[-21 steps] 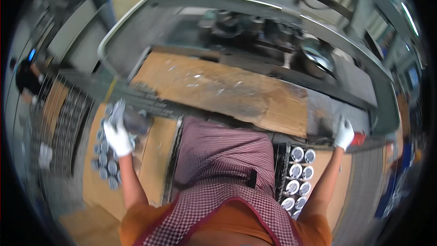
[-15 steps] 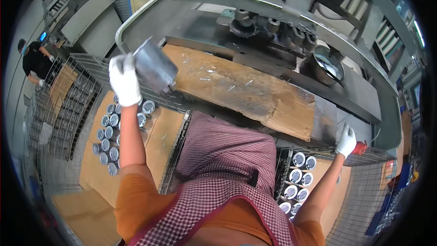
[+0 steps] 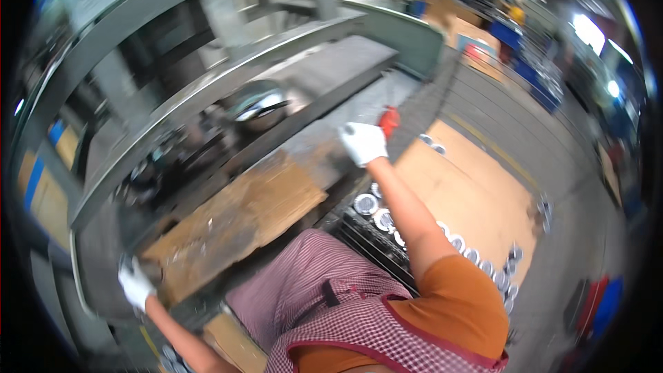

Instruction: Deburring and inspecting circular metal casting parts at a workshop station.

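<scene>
In a white glove, my left hand [image 3: 136, 284] is at the left end of the bench, its fingers around a blurred dark grey metal cup [image 3: 153, 271]. The cup is beside the worn cardboard sheet [image 3: 235, 224] on the bench. My right hand [image 3: 364, 144], also gloved in white, is over the grey metal bench surface [image 3: 330, 139]. Its fingers look curled in, and whatever they may hold is hidden. A red object [image 3: 389, 121] lies just beyond that hand, its kind unclear.
Behind the bench is a machine with a curved guard rail [image 3: 186, 100] and a shiny metal bowl [image 3: 259, 103]. At the right, several round metal parts [image 3: 366, 203] stand along a cardboard sheet [image 3: 463, 186]. Blue bins [image 3: 539, 79] are on the far floor.
My view has swung to the right. The metal cup, raised in my left hand before, is now low by the bench's left end. My right hand stays near the red object.
</scene>
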Tool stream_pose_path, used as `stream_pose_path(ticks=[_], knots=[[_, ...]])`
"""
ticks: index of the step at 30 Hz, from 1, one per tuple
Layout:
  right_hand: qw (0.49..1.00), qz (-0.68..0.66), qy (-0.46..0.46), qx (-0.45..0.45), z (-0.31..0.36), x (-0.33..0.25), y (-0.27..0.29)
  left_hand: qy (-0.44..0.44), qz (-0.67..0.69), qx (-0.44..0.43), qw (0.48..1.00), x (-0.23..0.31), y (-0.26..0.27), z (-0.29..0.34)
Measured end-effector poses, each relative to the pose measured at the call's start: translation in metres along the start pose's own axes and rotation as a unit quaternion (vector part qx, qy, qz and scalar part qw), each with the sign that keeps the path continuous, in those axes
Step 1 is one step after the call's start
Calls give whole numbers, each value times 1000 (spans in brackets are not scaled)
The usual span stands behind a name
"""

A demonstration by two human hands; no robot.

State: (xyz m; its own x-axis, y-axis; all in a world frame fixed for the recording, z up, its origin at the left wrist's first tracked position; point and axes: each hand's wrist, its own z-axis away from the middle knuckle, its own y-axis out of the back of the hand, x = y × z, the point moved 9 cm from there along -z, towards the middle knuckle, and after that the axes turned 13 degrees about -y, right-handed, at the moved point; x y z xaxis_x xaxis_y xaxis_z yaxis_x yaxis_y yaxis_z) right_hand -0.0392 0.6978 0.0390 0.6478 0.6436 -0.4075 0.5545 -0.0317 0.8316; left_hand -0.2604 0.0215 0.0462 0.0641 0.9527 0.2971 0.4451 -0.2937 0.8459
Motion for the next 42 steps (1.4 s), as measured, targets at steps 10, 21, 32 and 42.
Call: stream_pose_path(ticks=[10,21,32,42], knots=[[998,-40,-43,-16,-1,5,8,-157,30,60,985,90,-45,15],[998,-58,-23,22,2,0,11,-205,-70,-17,976,93,-114,33],[998,-59,-25,16,1,3,10,-192,-111,-145,964,97,-134,35],[998,-53,-21,33,2,3,9,-191,-85,108,972,103,-89,38]])
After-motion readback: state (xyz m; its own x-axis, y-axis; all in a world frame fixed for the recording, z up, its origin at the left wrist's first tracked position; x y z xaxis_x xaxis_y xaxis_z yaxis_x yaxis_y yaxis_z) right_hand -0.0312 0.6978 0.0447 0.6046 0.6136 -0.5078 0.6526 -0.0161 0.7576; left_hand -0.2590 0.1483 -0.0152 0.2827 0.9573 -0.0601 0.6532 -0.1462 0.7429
